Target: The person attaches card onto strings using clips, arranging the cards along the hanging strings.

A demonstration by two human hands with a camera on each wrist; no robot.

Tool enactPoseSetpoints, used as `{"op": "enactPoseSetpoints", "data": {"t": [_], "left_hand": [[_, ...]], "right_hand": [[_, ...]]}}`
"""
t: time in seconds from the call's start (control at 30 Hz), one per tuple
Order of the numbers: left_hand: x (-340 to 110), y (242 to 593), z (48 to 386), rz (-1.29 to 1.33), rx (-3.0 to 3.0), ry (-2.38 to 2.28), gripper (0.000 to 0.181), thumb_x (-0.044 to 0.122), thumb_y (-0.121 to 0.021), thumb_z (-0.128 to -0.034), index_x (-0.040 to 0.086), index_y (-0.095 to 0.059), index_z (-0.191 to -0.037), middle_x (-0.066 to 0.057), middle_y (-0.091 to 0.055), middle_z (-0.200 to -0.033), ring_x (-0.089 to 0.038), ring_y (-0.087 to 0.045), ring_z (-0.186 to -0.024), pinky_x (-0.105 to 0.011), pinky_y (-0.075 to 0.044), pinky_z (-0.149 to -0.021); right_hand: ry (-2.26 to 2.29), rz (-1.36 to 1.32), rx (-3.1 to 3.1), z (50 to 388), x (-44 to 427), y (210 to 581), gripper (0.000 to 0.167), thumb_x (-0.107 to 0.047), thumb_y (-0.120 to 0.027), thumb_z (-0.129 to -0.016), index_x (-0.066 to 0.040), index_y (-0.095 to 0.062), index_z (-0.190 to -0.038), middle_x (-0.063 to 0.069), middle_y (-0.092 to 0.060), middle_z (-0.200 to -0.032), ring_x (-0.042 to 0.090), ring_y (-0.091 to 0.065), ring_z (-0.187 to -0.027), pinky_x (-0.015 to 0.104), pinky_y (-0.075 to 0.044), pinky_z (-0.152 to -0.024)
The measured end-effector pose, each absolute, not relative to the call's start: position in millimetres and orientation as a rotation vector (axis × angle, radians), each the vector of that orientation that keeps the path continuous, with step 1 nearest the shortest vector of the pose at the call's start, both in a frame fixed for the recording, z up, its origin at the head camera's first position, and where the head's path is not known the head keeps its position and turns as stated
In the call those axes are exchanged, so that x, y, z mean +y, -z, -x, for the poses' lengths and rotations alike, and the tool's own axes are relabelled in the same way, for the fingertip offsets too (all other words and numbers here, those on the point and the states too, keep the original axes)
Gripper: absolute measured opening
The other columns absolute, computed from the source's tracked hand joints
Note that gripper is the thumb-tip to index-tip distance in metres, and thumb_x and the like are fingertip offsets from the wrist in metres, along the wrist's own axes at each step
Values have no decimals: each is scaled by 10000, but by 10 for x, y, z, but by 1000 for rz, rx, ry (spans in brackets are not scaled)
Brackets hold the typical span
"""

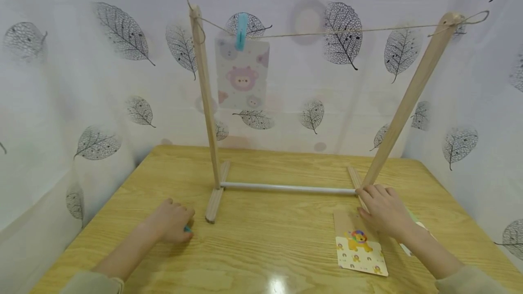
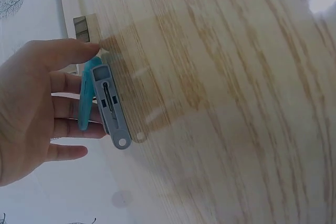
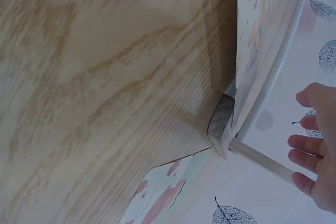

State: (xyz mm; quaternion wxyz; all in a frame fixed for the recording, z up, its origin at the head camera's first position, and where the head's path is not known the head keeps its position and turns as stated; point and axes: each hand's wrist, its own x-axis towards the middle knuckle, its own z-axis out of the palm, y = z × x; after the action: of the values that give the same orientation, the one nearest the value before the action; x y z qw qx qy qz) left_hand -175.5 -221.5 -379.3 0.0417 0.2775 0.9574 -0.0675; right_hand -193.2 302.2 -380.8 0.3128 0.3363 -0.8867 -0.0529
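By the left hand (image 1: 169, 221), near the table's (image 1: 261, 239) left edge, a teal peg (image 2: 85, 98) is held between thumb and fingers; against it a grey peg-shaped piece (image 2: 111, 108) is seen, whether joined cannot be told. The right hand's (image 1: 384, 210) fingers are loosely bent at the wooden rack's (image 1: 207, 108) right foot; contact cannot be told. Toward the table's right edge, a brown-and-cream lion card (image 1: 361, 255) is laid beside a pink-patterned card (image 3: 160, 190), partly hidden by the arm. From the string (image 1: 300, 35), a pale animal-face card (image 1: 243, 92) is hung by a blue clip (image 1: 241, 31).
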Motion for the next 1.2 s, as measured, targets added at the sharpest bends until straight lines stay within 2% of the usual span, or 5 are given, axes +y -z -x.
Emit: {"op": "enactPoseSetpoints", "data": {"t": [0.2,0.4,0.57,0.73,1.2], "left_hand": [[-2225,3816,1788,-965,2952,230,277,348,-706,-779,109,-577,-837,-40,-627,-802,-253,-613,-793,-555,-426,-836],[-2251,3845,1828,-1077,2994,208,290,321,-729,-768,185,-476,-727,80,-484,-651,-149,-534,-644,-499,-452,-759],[-2242,3871,1866,-1170,3059,262,216,285,-704,-765,135,-563,-831,27,-537,-728,-215,-559,-755,-559,-424,-824],[-2213,3864,1904,-1286,3141,346,343,274,-737,-726,81,-598,-973,-56,-600,-855,-279,-573,-878,-592,-391,-877],[-2001,3734,1942,-1559,3253,443,454,320,-788,-686,81,-621,-1034,-59,-616,-946,-251,-595,-871,-583,-395,-875]], "right_hand": [[144,-862,-2390,1912,3011,3817,409,-243,-685,-682,-22,-593,-1014,115,-581,-932,319,-537,-844,456,-425,-681],[153,-852,-2409,1913,2992,3842,451,-225,-733,-656,-10,-599,-1029,119,-584,-931,318,-544,-849,452,-429,-689],[143,-845,-2413,1916,2982,3856,455,-223,-741,-646,-14,-596,-1022,111,-576,-919,315,-545,-843,445,-421,-683],[143,-841,-2465,1893,2954,3856,421,-209,-716,-683,-19,-597,-1039,97,-572,-935,304,-541,-865,456,-422,-704],[179,-890,-2474,1909,2966,3914,431,-255,-740,-701,-27,-619,-1046,85,-588,-962,275,-551,-858,417,-423,-678]]}}
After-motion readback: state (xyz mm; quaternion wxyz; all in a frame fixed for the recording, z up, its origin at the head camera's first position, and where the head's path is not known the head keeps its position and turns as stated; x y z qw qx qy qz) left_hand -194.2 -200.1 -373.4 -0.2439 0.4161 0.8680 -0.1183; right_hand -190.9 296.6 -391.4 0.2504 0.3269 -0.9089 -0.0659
